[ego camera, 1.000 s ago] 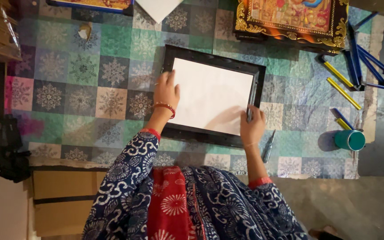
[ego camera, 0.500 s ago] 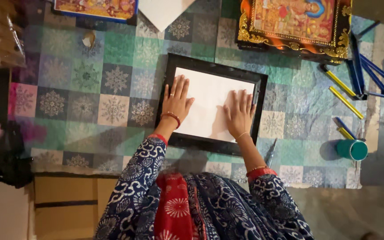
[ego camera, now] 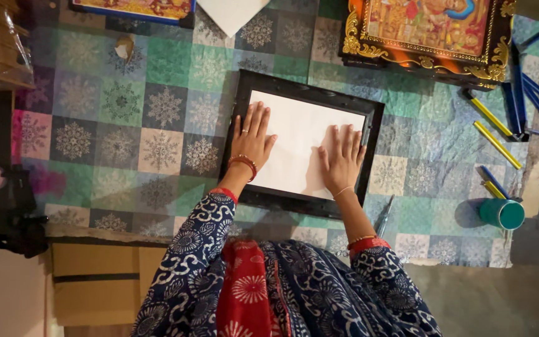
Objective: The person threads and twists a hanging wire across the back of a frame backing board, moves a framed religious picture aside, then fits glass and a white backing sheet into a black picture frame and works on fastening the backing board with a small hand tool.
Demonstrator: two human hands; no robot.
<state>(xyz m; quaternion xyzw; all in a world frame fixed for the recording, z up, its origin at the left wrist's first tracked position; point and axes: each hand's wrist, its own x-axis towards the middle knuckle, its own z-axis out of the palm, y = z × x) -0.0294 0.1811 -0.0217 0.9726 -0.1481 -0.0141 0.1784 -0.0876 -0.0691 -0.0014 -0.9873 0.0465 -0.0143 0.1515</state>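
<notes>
Your left hand (ego camera: 252, 140) lies flat with the fingers spread on the left part of the white sheet (ego camera: 297, 140) inside the black picture frame (ego camera: 247, 84); it grips nothing. Your right hand (ego camera: 341, 159) is also flat and open, palm down, on the right part of the same sheet, near the right border of the frame. The frame lies on the patchwork cloth (ego camera: 163, 106) with snowflake patterns, directly in front of you, a little tilted.

A pen (ego camera: 384, 216) lies on the cloth just beside the lower right corner of the frame, close to your right wrist. Further to the right stands a teal cup (ego camera: 501, 213), and near it are yellow and blue sticks (ego camera: 497, 145). Above the frame, at the top right, there is a gold-framed picture (ego camera: 432, 31) in bright colours. A second white sheet (ego camera: 232, 12) shows at the top edge.
</notes>
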